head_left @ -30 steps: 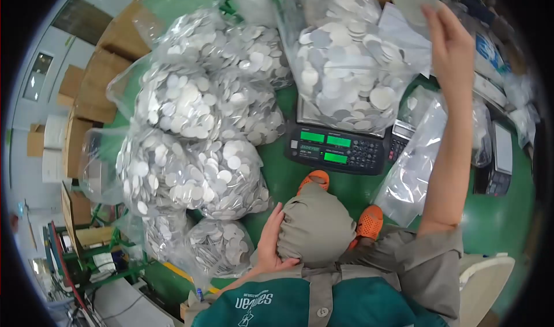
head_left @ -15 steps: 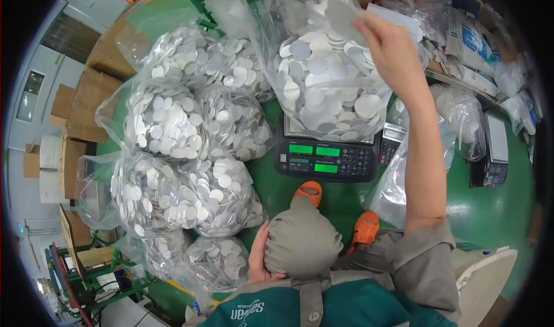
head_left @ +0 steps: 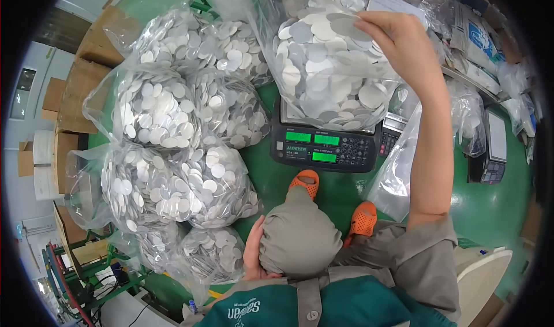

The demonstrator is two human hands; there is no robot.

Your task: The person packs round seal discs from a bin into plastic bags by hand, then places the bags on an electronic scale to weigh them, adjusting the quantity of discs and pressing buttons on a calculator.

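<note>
Between its thumb and fingers, my right hand (head_left: 404,44) pinches a thin grey disc (head_left: 348,27) over the open top of a clear bag of discs (head_left: 329,67). That bag stands on a black counting scale (head_left: 326,149) with green lit displays. My left hand (head_left: 254,249) lies against my covered knee (head_left: 300,240), its fingers partly hidden behind the cloth; a thumb and the side of the fingers show, and I cannot make out whether they are closed.
Several full bags of discs (head_left: 156,107) are piled on the left. A calculator (head_left: 392,132) and flat clear plastic bags (head_left: 395,177) lie right of the scale. Another scale (head_left: 495,145) stands further right. Cardboard boxes (head_left: 86,90) line the far left.
My right hand has moved left with the disc, from beside the bag to over its opening, and the disc now tilts flatter. My left hand has shifted slightly with the view.
</note>
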